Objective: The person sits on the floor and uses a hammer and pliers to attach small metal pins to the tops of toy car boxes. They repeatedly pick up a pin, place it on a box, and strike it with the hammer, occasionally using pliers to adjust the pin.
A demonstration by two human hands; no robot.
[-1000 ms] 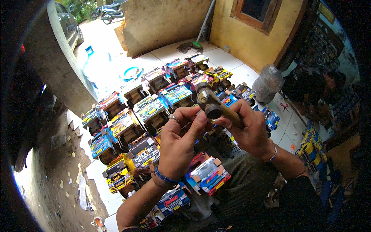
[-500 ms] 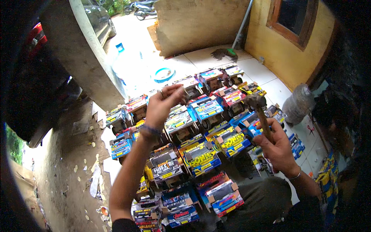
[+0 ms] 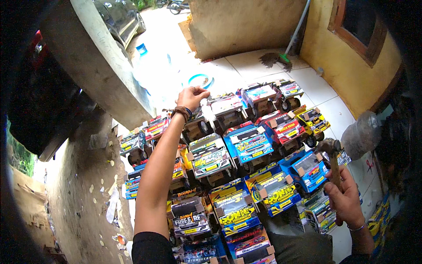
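My left hand (image 3: 192, 97) is stretched out to the far row, fingers pinched together at the corner of a white-topped toy truck (image 3: 225, 104). Whatever sits in the pinch is too small to make out. On the right, my right hand (image 3: 345, 196) is wrapped round the wooden handle of a hammer (image 3: 336, 167), its head raised beside a blue toy truck (image 3: 307, 170). Several rows of bright printed toy trucks with black wheels stand before me, among them a blue one (image 3: 249, 143) and a red one (image 3: 280, 125).
Beyond the far row lies a blue-rimmed basin (image 3: 201, 81) with small bits inside. A blue-capped clear bottle (image 3: 141, 49) is by the pillar (image 3: 110, 66). At right stands a grey wrapped bundle (image 3: 362, 134); a broom (image 3: 281, 58) leans on the wall. Scraps litter the ground at left.
My left hand has reached farther forward, to the far row. The hammer in my right hand has shifted right and lower in the picture. The whole view has shifted too.
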